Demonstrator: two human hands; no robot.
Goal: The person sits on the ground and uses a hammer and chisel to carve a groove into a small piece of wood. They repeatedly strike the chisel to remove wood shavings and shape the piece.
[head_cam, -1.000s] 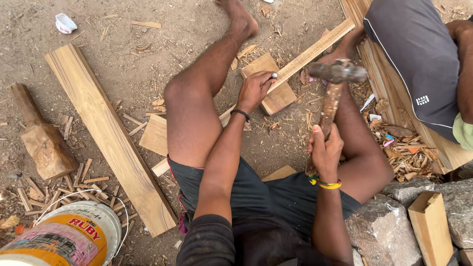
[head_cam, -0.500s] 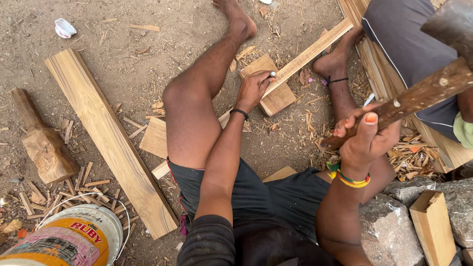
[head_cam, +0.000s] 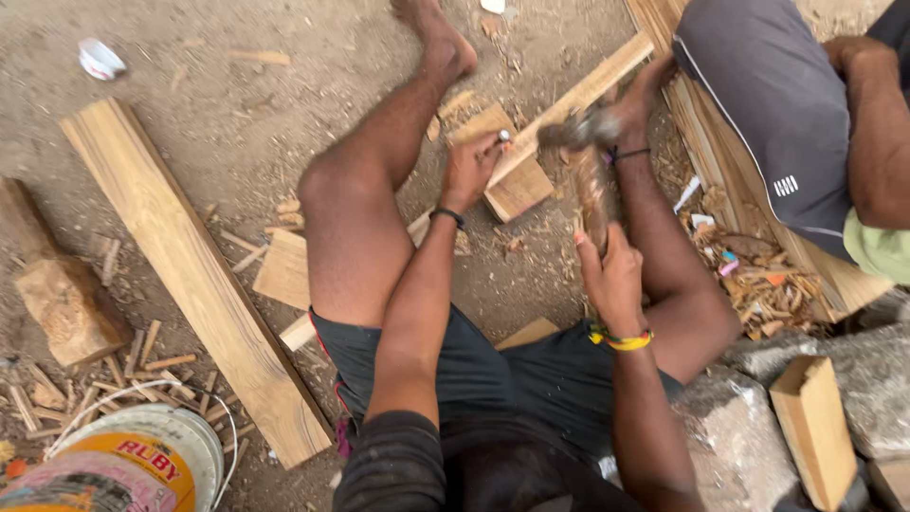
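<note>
two hands share the work: our left hand [head_cam: 471, 173] pinches a small metal piece, likely a nail or chisel tip, upright on the wooden block [head_cam: 512, 166], while our right hand [head_cam: 611, 280] is wrapped tight around the wooden handle of the hammer [head_cam: 586, 156]. the hammer head is blurred, just above the block and close to the left fingertips, so we cannot tell if it touches yet.

we judge that the blow goes best if we keep the metal piece square to the block, hold it low with only the fingertips, and let the hammer fall from the wrist in short, straight strokes. the block lies on a long thin slat [head_cam: 578, 95] on the dirt ground [head_cam: 246, 104] between our legs; pressing it flat with the heel of the left hand would stop it from skidding. the main risk is the head glancing onto the left fingers.

our left arm reaches straight forward over the left thigh, wrist bent down, a dark band on it. our right arm is bent at the elbow, forearm raised along the right shin, thumb laid up the handle, a yellow band at the wrist. another person [head_cam: 787, 123] sits just beside our right leg.
</note>
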